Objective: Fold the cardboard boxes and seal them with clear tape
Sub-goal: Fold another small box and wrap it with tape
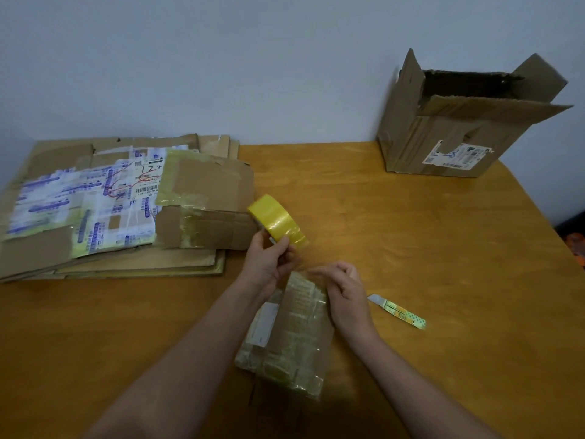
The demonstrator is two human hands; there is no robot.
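A small folded cardboard box, covered in shiny tape, lies on the wooden table in front of me. My left hand holds a yellow tape roll just above the box's far end. A clear strip runs from the roll toward the box. My right hand rests on the box's far right corner, fingers curled at the tape strip; what it pinches is blurred.
A stack of flattened cardboard boxes with labels lies at the left. An open brown box stands at the back right by the wall. A utility knife lies right of my right hand.
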